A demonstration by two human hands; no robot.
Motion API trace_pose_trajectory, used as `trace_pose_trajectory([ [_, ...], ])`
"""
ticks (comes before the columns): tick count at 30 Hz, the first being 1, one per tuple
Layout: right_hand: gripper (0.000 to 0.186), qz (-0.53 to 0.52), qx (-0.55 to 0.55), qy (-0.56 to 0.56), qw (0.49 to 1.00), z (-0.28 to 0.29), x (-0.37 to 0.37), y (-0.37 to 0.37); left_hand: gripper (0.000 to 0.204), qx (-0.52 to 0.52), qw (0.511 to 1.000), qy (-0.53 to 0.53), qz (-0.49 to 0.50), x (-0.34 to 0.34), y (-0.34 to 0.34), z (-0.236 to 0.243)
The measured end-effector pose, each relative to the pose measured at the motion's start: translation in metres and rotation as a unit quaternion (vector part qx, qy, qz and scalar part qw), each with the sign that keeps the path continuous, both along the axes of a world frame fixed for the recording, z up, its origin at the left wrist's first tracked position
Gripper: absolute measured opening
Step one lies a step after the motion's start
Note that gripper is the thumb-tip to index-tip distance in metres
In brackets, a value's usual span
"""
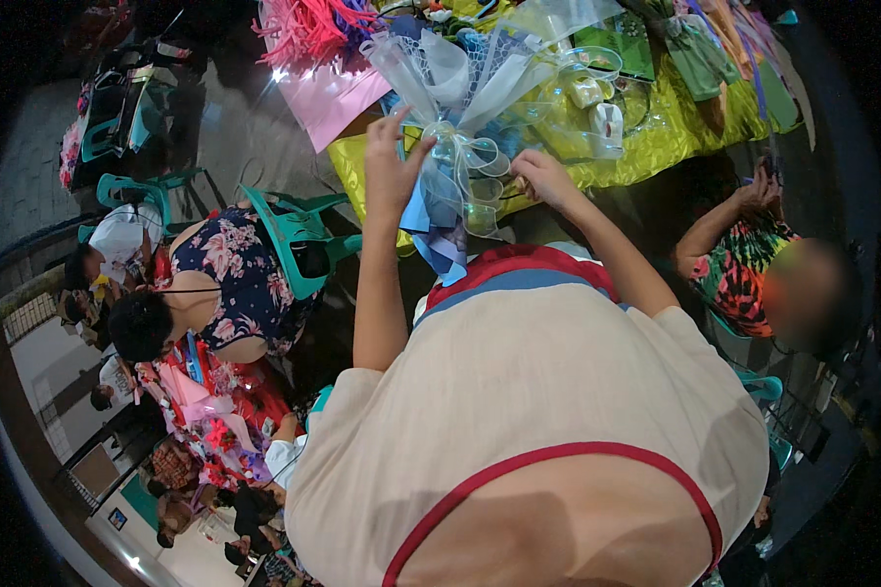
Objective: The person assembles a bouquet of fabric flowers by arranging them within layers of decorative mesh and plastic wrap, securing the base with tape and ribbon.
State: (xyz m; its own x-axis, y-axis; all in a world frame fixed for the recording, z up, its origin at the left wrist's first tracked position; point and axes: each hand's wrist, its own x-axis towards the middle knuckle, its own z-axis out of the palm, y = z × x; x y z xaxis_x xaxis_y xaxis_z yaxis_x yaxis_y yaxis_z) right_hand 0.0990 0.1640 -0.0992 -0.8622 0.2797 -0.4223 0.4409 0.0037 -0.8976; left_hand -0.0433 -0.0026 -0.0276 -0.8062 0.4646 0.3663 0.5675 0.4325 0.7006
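A bouquet wrap (431, 88) of white sheets and mesh over blue paper (436, 245) stands before me, tied with a pale translucent ribbon bow (455, 152). My left hand (392, 161) grips the bouquet's left side, thumb beside the bow and fingers raised along the wrap. My right hand (543, 179) has its fingers curled in a pinch at the right edge of the bow's loops; what lies between the fingertips is too small to make out.
A yellow-covered table (695, 122) holds pink fuzzy stems (303, 29), pink sheets (333, 103) and clear rolls (592, 88). A person in floral clothing (230, 269) sits left near a green chair (294, 235); another in a colourful shirt (739, 284) works at right. Other people are farther left.
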Motion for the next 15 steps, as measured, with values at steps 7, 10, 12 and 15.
trace_pose_trajectory([
  [7,0.021,-0.082,-0.108,0.012,0.991,-0.031,-0.023,0.009,0.029,0.022,0.940,-0.338,-0.037,0.009,-0.043,-0.030],
  [10,0.022,-0.041,-0.176,-0.014,0.983,-0.041,-0.053,0.022,0.045,-0.046,0.900,-0.425,0.089,-0.009,-0.040,-0.057],
  [12,0.019,-0.035,-0.232,-0.028,0.972,-0.035,-0.070,0.016,0.059,-0.007,0.849,-0.527,0.041,-0.015,-0.041,-0.079],
  [15,0.025,-0.103,-0.409,-0.032,0.906,-0.041,-0.084,0.008,0.071,-0.019,0.834,-0.546,-0.073,-0.016,-0.034,-0.079],
])
